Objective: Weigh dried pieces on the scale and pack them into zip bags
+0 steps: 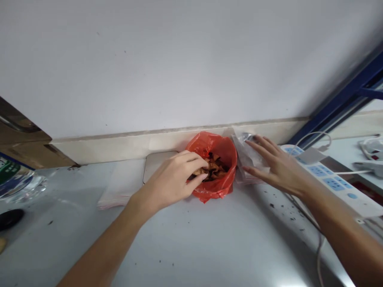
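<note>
My left hand point(179, 175) reaches over the rim of a red plastic bag point(206, 193). Its thumb and fingers curl around some of the dried brown pieces point(220, 167), which look like peel or leaves and lie heaped inside. The bag stands with its mouth spread wide. My right hand point(273, 161) is open, fingers stretched over clear plastic bags point(249, 153) stacked against the wall just right of the red bag. Whether its fingertips touch or only hover over them I cannot tell.
A flat silver-edged scale or plate point(154, 163) lies left of the red bag, beside a pale stack of bags point(119, 187). A white power strip point(335, 179) with cables runs at right. A clear bottle point(20, 183) lies at far left. Dark crumbs dot the grey table point(194, 243).
</note>
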Action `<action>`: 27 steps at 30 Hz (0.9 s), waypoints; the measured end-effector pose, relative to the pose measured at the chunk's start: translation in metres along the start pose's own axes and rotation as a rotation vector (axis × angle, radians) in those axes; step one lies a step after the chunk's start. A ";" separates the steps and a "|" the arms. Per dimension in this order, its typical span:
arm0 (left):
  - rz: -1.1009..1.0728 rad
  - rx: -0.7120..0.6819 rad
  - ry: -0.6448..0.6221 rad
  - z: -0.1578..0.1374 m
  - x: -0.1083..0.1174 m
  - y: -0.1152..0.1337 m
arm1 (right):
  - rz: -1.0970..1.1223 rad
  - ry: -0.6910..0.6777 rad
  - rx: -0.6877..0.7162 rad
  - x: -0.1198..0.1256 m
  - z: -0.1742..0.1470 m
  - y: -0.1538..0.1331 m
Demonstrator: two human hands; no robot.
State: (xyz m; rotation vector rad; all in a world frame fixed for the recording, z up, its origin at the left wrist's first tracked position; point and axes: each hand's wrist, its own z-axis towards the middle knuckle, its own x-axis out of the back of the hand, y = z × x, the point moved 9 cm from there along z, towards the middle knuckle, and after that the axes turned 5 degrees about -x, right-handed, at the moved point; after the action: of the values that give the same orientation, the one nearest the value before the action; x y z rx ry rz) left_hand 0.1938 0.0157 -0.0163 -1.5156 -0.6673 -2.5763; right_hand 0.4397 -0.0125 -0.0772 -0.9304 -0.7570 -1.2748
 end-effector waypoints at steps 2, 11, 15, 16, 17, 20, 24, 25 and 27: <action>-0.003 0.010 -0.010 -0.001 0.000 -0.001 | 0.007 0.034 -0.009 0.005 0.006 -0.006; -0.017 0.034 -0.032 -0.007 0.005 -0.003 | 0.008 0.091 -0.057 -0.015 0.017 -0.024; -0.031 0.022 -0.036 -0.007 0.006 0.000 | 0.101 0.037 -0.086 -0.012 0.015 -0.023; -0.035 0.024 -0.041 -0.007 0.006 0.000 | 0.125 0.044 -0.097 -0.005 0.015 -0.026; -0.037 0.029 -0.047 -0.007 0.006 0.000 | 0.149 0.070 -0.106 0.006 0.016 -0.031; -0.041 0.049 -0.057 -0.008 0.009 -0.003 | 0.212 0.209 -0.074 0.047 0.020 -0.060; -0.045 0.060 -0.043 -0.011 0.017 -0.006 | 0.303 -0.156 0.085 0.035 0.036 -0.117; -0.041 0.065 -0.041 -0.012 0.019 -0.008 | 0.289 -0.312 0.111 0.020 0.037 -0.128; -0.031 0.086 -0.039 -0.015 0.022 -0.012 | 0.219 -0.573 0.117 -0.011 0.036 -0.141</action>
State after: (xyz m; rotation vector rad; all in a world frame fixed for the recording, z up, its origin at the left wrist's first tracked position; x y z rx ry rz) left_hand 0.1669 0.0237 -0.0084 -1.5442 -0.8008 -2.5115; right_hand 0.3002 0.0190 -0.0490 -1.2628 -1.1241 -0.7630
